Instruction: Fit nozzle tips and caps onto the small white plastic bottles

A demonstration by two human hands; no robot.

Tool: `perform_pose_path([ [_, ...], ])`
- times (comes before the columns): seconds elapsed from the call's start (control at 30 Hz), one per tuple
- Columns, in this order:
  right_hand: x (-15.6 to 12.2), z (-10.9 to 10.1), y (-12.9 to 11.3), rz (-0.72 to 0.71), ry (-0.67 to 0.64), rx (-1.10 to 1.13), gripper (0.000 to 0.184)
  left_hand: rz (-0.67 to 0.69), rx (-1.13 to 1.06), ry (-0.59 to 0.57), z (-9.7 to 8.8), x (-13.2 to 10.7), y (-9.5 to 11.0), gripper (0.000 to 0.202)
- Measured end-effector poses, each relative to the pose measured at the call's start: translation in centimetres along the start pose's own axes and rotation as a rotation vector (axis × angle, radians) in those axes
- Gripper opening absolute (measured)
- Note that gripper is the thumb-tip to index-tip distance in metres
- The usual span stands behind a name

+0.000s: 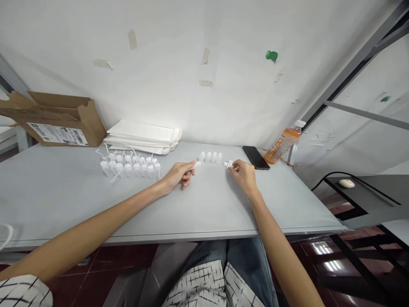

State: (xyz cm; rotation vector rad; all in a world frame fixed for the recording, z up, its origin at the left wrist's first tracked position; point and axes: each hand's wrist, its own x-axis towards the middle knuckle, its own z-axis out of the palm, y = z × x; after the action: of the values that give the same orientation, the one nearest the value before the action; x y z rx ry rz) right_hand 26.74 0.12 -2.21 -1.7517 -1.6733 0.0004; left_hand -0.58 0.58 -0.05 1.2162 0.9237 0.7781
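My left hand point(179, 175) is closed, with a small white plastic piece point(198, 164) pinched between thumb and forefinger. My right hand point(245, 174) has its fingertips closed at a little cluster of small white parts point(227, 163) on the table; whether it grips one of them is hard to see. Between and just beyond the hands, several small white upright pieces point(213, 157) form a row. To the left of my left hand, several white translucent little bottles point(128, 170) stand in rows, some with thin white strips or tubes sticking out of their tops.
On the grey table point(198, 209), a stack of white flat packets point(143, 135) and an open cardboard box point(64, 121) stand at back left. A black phone point(256, 157) lies right of my right hand, beside an orange drink bottle point(283, 145) leaning by the wall point(179, 98).
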Motion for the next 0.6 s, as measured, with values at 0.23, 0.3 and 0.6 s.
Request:
perform_pose_path([
  [0.23, -0.2, 0.5, -0.1, -0.015, -0.05, -0.045, 0.009, 0.0, 0.014, -0.005, 0.1, -0.1, 0.1, 0.041],
  [0.3, -0.2, 0.7, 0.1, -0.037, -0.041, -0.028, 0.018, 0.002, 0.015, -0.01, 0.1, -0.1, 0.1, 0.042],
  [0.6, -0.3, 1.4, 0.7, -0.079, 0.019, -0.028, 0.026, 0.004, 0.034, -0.011, 0.1, -0.1, 0.1, 0.042],
])
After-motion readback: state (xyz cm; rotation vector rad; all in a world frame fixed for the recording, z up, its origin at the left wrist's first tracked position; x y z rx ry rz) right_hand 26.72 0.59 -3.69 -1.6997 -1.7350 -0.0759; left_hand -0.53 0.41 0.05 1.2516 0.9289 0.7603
